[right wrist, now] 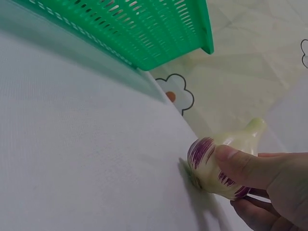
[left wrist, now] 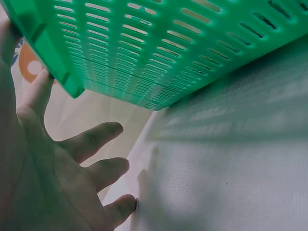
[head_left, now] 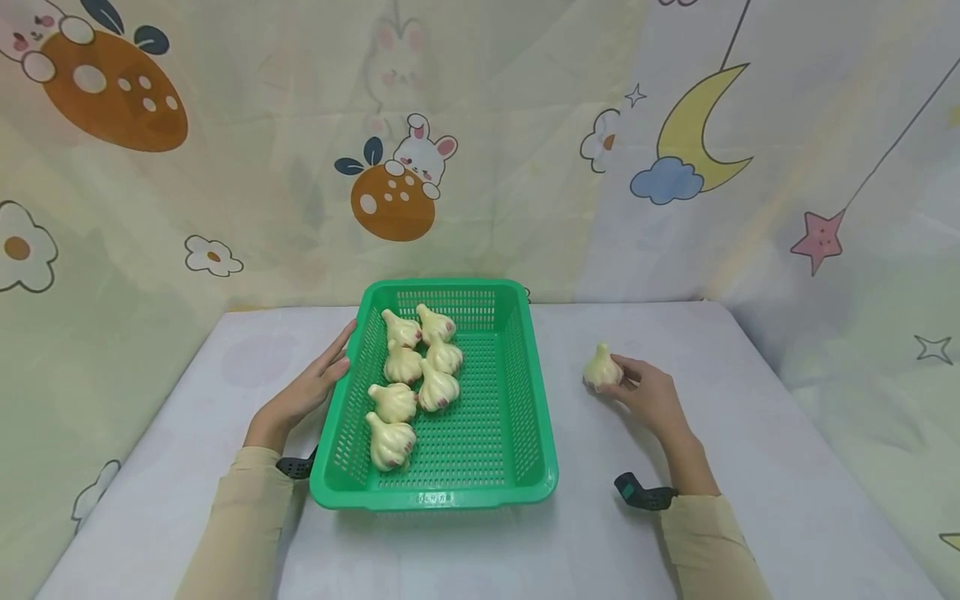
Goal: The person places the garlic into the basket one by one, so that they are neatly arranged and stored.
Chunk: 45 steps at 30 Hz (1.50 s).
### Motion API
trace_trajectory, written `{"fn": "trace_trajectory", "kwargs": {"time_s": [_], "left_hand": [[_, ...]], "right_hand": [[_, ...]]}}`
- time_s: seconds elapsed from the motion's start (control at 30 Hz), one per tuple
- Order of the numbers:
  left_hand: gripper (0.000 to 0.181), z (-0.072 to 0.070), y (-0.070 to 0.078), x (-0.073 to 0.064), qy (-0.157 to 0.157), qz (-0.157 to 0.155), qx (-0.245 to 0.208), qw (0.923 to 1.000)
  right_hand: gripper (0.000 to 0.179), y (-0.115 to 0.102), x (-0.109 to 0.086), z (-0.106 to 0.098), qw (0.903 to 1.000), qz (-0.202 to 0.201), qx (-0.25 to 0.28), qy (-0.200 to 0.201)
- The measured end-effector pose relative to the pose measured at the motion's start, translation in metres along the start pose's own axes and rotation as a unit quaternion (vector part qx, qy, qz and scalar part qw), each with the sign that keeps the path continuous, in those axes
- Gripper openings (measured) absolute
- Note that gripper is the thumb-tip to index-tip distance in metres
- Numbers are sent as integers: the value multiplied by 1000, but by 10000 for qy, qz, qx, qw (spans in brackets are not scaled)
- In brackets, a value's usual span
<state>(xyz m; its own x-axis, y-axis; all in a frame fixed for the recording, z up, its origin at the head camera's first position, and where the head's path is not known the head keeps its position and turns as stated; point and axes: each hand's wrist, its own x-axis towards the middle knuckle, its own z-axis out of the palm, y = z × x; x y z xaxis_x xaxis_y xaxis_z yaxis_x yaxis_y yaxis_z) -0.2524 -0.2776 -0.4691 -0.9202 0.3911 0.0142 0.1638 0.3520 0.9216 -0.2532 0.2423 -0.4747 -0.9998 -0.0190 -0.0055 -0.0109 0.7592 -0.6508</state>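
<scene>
A green plastic basket (head_left: 487, 498) with slotted walls stands at the middle of the table. Several garlic bulbs (head_left: 393, 403) lie along its left half. To the right of the basket, my right hand (head_left: 647, 394) pinches one garlic bulb (right wrist: 226, 156) between thumb and fingers; it is pale with purple streaks, its stem pointing up in the head view. My left hand (head_left: 303, 398) rests against the basket's left rim, fingers extended. In the left wrist view the left hand (left wrist: 62, 159) has its fingers spread, the upper ones at the rim.
A white cloth covers the table (head_left: 600, 533). Behind it hangs a curtain (head_left: 510, 167) printed with rabbits, flowers and a moon. Dark wrist cameras (head_left: 645, 493) sit on both wrists.
</scene>
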Motion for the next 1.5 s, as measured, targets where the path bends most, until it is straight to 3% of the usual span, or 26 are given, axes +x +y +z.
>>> {"fn": "trace_trajectory", "kwargs": {"time_s": [0.43,0.63,0.83,1.07,1.3,1.5], "left_hand": [[58,1,1,6,7,117,87,9999],[58,1,2,8,235,-117,465,9986],[57,2,3,8,224,-220,480,9984],[56,0,2,7,201,-213,528,9982],[58,-6,2,-5,310,-297,908,9949],[57,-3,6,-2,276,-290,1023,9939]], "right_hand": [[68,-2,-3,-11,9997,-27,242,40],[69,-6,-4,-15,9990,-138,420,104],[72,-14,-4,-17,9985,-276,391,270],[71,-36,-12,-23,9961,-632,448,421],[66,-64,-20,-23,9912,-1080,573,508],[65,-81,-31,-30,9882,-1240,690,568]]}}
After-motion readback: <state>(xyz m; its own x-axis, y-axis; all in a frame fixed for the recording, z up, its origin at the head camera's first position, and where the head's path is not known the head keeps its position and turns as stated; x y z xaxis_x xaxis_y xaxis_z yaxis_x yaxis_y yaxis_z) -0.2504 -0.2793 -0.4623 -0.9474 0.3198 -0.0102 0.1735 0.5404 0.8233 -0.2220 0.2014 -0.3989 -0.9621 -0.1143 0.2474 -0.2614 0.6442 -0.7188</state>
